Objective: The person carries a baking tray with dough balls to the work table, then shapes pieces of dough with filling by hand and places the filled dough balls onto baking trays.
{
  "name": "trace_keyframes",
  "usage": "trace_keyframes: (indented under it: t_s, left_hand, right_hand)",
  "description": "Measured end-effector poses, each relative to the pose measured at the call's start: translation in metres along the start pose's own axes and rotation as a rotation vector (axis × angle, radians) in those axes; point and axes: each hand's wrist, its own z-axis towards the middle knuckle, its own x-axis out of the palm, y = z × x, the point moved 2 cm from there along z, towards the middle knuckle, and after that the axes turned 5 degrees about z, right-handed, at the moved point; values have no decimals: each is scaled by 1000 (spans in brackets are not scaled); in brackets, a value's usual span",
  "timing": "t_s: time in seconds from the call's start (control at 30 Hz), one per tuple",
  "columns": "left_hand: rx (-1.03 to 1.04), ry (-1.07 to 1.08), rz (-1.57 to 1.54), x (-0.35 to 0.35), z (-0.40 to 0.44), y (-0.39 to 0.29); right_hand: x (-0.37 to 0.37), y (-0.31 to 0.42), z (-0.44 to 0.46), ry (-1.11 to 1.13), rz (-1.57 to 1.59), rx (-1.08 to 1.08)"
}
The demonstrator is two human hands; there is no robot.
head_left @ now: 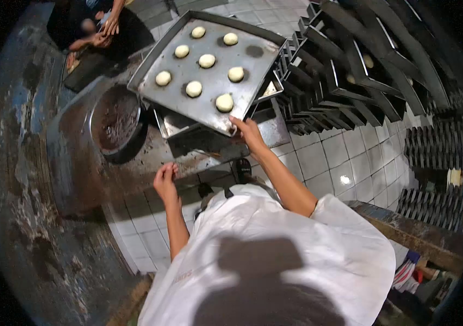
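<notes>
A square metal baking tray [218, 56] carries several pale round dough balls [207, 61], spaced apart. My right hand [247, 135] grips the near corner of this tray, with a finger over its surface. Under it sits another metal tray [174, 130], mostly covered by the upper one. My left hand [166, 176] hangs in front of the table edge, apart from the tray. Its fingers are curled together, and I cannot make out whether anything is in them. Left of the tray stands a round dark pan [116, 120] with brown residue inside.
On the right rise tall stacks of dark metal trays [345, 70]. A worn table [68, 179] extends along the left, with another person's hands [106, 32] at the upper left. Tiled floor [345, 157] lies to the right, and part of another person [411, 271] shows lower right.
</notes>
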Motion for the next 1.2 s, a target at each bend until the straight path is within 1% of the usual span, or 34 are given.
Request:
trace_keyframes:
  t_s: [0.03,0.1,0.17,0.23,0.3,0.37,0.4,0.47,0.5,0.53,0.63,0.67,0.73,0.77,0.83,0.87,0.9,0.97,1.0,1.07,1.1,1.13,1.17,1.2]
  left_hand:
    - [-6,7,-8,10,1,-3]
    - [101,68,69,38,-3,-22]
    - [308,130,209,62,17,-19]
    - [522,73,535,84,43,-33]
    - [778,57,640,101,84,-39]
    - [863,46,794,119,125,-42]
    - [854,33,778,129,142,-44]
    - [575,164,1145,149,164,-38]
    - [567,161,1132,156,162,-37]
    - [719,206,1039,165,156,-46]
    - [980,261,1062,202,196,-22]
    - [879,263,817,212,213,-2]
    - [969,170,662,219,217,-7]
    - [968,172,663,221,219,-7]
    - [1271,-117,908,215,219,-9]
    - [1267,-110,920,207,221,-8]
    - [960,-22,793,194,219,-23]
    - [334,112,502,167,205,-61]
    - [20,160,336,154,196,-71]
    - [-194,353,-131,120,172,-60]
    - [-89,507,-415,95,139,-52]
    - [-58,498,-521,72,112,-42]
    - [-25,492,-625,52,83,-32]
    - [-92,387,-767,33,55,-26]
  right_hand:
    - [-1,2,3,20,-14,-8]
    - [13,38,-4,-4,71,-60]
    - [26,103,-21,18,110,-24]
    - [29,153,-28,67,128,8]
    - [35,181,-25,93,178,81]
    - [27,182,-11,137,124,95]
    - [26,183,-9,154,131,99]
    - [26,182,-11,169,118,109]
    - [27,181,-13,164,142,121]
    - [29,181,-15,161,169,127]
    - [27,173,-14,174,159,108]
    - [30,172,-16,118,108,121]
    - [33,170,-17,116,130,127]
    - [33,168,-20,92,151,137]
    - [30,167,-18,101,140,151]
    - [30,165,-17,112,127,165]
    - [27,163,-17,112,130,178]
    - [23,160,-14,196,174,173]
    - [19,155,-11,186,169,189]
    - [17,153,-18,200,191,199]
    - [18,149,-21,194,236,184]
    - [14,136,-17,100,192,185]
    - [6,118,-9,112,205,202]
    - [-4,97,0,138,165,201]
